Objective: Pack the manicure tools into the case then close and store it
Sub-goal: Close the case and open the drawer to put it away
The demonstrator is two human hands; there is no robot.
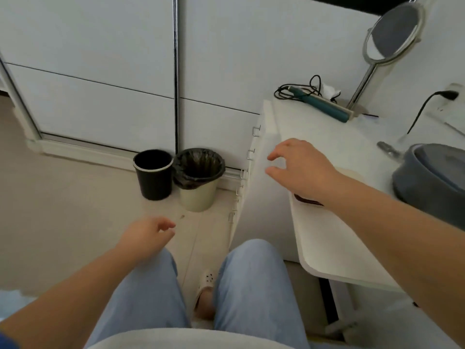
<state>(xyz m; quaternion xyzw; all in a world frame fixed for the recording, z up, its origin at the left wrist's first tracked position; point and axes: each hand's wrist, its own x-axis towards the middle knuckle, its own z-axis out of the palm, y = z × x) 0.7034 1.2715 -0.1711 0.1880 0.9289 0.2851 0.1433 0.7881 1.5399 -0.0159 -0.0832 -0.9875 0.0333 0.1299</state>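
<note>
Surface [327, 137]: white, under the right hand's fingers.
Drawers [242, 177]: handles just left of those fingers; storing looks the step in hand.
Pouch [432, 177]: grey, well right; in nobody's way.
Bins [176, 177]: on the floor, beyond the left fingers.
Right hand [302, 167]: fingers spread, empty.
Left hand [148, 235]: fingers loosely curled, empty.
Case [308, 200]: perhaps the dark edge under the right wrist; cannot tell.
Next: find a drawer handle.

No text, label or number can be read anywhere (the view is blurred).
</note>
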